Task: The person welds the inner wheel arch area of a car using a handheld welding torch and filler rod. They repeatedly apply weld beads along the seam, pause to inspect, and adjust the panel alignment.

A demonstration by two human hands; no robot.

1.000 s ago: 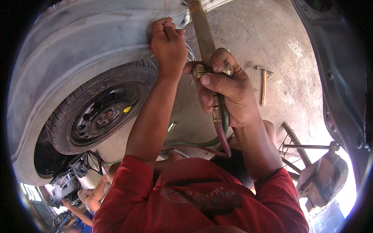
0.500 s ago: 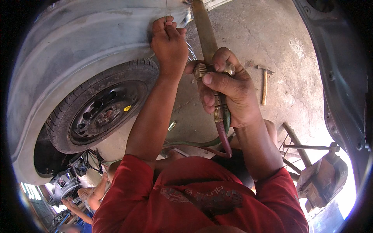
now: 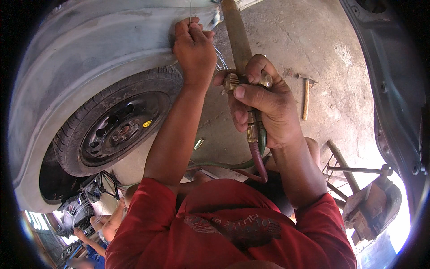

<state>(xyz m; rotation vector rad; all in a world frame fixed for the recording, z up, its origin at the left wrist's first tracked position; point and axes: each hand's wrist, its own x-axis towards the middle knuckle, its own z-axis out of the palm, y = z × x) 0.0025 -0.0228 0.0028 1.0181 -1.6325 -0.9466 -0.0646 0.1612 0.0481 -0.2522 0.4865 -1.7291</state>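
My left hand (image 3: 193, 54) is closed in a pinch around a thin metal rod (image 3: 191, 9), which points up past the top edge of the view. It rests against or very near the grey car body panel (image 3: 107, 40). In my right hand (image 3: 273, 101) is a brass gas welding torch (image 3: 237, 38), its two ribbed valve knobs (image 3: 231, 83) between my fingers and thumb. From the torch's lower end run a red hose (image 3: 258, 161) and a green hose (image 3: 263, 138). The torch's front end reaches the panel's edge near the top, where its tip is not clearly visible.
Under the panel sits a black car wheel (image 3: 121, 123). A hammer (image 3: 306, 98) lies on the concrete floor (image 3: 331, 107). At the right hangs a dark car door (image 3: 389, 58), with a metal stand (image 3: 345, 170) below it. Another person's arm (image 3: 89, 242) shows at the lower left.
Both hands keep their grips and nearly the same places. The torch's front end has shifted very slightly left. At the lower left, the other person's arm has moved a little.
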